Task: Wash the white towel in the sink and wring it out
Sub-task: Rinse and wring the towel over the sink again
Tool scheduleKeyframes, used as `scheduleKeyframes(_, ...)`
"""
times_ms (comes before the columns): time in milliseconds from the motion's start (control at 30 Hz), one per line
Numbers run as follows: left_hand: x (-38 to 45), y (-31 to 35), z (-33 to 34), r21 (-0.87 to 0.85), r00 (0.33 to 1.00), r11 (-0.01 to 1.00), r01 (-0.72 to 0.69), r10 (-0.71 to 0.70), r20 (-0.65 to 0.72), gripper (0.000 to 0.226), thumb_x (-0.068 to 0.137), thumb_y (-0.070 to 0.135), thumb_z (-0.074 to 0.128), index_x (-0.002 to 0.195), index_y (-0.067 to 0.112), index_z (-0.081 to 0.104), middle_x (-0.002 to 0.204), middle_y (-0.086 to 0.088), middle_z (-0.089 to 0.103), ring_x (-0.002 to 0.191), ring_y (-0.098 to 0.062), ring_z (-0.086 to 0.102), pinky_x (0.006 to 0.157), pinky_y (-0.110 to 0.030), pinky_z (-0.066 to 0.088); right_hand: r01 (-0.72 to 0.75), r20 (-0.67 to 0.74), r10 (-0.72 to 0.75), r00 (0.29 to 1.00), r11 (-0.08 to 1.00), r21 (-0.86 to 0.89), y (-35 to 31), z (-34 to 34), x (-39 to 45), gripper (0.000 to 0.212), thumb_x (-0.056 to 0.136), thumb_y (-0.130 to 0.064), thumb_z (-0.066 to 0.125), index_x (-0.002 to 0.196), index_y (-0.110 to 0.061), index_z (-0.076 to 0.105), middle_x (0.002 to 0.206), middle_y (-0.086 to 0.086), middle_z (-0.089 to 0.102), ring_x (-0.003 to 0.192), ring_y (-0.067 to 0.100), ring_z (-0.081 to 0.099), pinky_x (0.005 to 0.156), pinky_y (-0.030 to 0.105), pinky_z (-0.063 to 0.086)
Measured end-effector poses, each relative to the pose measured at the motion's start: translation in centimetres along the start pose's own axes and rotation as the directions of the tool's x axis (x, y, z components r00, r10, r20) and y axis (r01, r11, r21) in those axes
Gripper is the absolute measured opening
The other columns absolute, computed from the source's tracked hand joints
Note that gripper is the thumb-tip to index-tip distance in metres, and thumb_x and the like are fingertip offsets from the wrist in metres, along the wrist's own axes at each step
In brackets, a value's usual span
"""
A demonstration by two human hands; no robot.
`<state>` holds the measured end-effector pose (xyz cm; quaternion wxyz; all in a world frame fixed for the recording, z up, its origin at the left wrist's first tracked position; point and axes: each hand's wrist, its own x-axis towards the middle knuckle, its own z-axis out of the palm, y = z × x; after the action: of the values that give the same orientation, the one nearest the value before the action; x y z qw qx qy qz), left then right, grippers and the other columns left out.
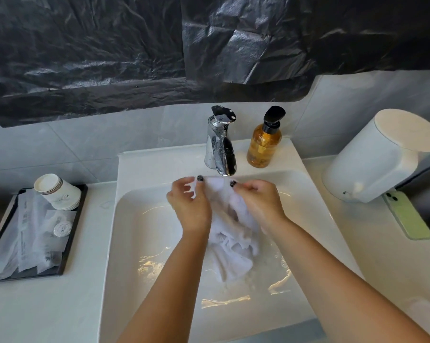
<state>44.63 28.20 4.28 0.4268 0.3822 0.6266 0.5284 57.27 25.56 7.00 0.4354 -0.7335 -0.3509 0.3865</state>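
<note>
Head view, nearest first: two bare forearms rise from the bottom edge, from about 5 and 7 o'clock, and meet over the middle of one white sink [125, 243]. Shallow water glints on the basin floor toward 6 o'clock. One white towel [230, 246] hangs between the hands, bunched and wet. Its long axis runs roughly 12 to 6 o'clock, the top edge stretched flat between the thumbs under the spout, the loose lower end drooping toward the basin floor; whether that end touches the water I cannot tell.

One left hand [190, 206] pinches the towel's top left corner, thumb forward, the other fingers curled around the cloth. One right hand [259, 201] grips the top right part the same way, fingers closed on the fabric. Both thumbs carry dark nail polish. The hands sit close together, nearly touching across the cloth.

Beyond the hands at 12 o'clock stands one chrome faucet [220, 144], spout aimed at the towel. Just beside it, toward 1 o'clock, is one amber pump bottle [264, 144] with a black head. At 3 o'clock one white dispenser [377, 159] is there, with one green phone [409, 215] lying flat near it. At 9 o'clock one black tray [71, 233] holds wrapped packets and one stack of paper cups [57, 191] lying tilted on its side. Farthest off, crumpled black plastic sheeting [134, 50] covers the wall.
</note>
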Motion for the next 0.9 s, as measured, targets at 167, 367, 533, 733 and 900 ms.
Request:
scheduleKeyframes(167,-1.3,-0.2,-1.1,-0.051,0.902,0.955,0.292,-0.258,0.346,0.041,0.086,0.047,0.058,0.096,0.008,0.063,0.101,-0.018,0.07,0.097,-0.032,0.067,0.093,-0.046,0.052,-0.093,0.323,-0.008,0.947,0.95,0.298,-0.8,1.4,-2.3,0.026,0.087,0.004,0.059,0.1,-0.015,0.072,0.092,0.003,0.074,0.087,0.017,0.069,0.075,0.025,0.052)
scheduleKeyframes(367,-2.4,-1.6,-2.6,0.062,0.862,0.996,0.064,-0.087,0.499,0.018,0.099,0.03,0.052,0.101,0.015,0.062,0.099,-0.003,0.065,0.092,-0.016,0.058,0.086,-0.029,0.046,-0.052,0.227,0.004,0.974,0.978,0.203,0.1,0.9,-2.0,0.012,0.093,-0.009,0.058,0.096,-0.016,0.068,0.096,0.011,0.072,0.09,0.024,0.066,0.085,0.037,0.052)
scheduleKeyframes(533,-4.3,-4.6,-3.2,0.176,0.855,0.97,-0.168,0.054,0.515,0.033,0.092,0.031,0.057,0.122,0.032,0.044,0.113,0.007,0.06,0.104,-0.009,0.06,0.087,-0.022,0.047,0.144,0.207,-0.14,0.968,0.99,-0.001,-1.8,-0.2,-2.1,0.016,0.093,-0.023,0.054,0.077,-0.023,0.054,0.074,-0.007,0.056,0.069,0.008,0.05,0.064,0.024,0.038)
scheduleKeyframes(733,-3.1,-2.3,-2.7,0.389,0.938,0.904,-0.178,0.036,0.346,0.061,0.085,0.022,0.069,0.135,0.018,0.035,0.083,0.007,0.064,0.079,-0.022,0.064,0.064,-0.031,0.046,0.197,0.294,-0.197,0.935,0.98,0.027,-4.3,-1.2,-3.9,0.028,0.098,-0.012,0.051,0.071,-0.02,0.056,0.062,-0.012,0.052,0.063,0.003,0.045,0.06,0.017,0.034)
scheduleKeyframes(900,-0.9,0.4,-4.3,0.403,0.887,0.845,-0.353,0.165,0.431,0.027,0.057,0.051,0.064,0.066,0.028,0.052,0.085,-0.002,0.053,0.087,-0.025,0.055,0.073,-0.029,0.045,0.278,0.412,-0.256,0.874,0.961,0.007,-7.4,-3.5,-5.6,0.018,0.08,-0.011,0.076,0.079,-0.018,0.06,0.071,-0.004,0.059,0.067,0.007,0.05,0.06,0.02,0.037)
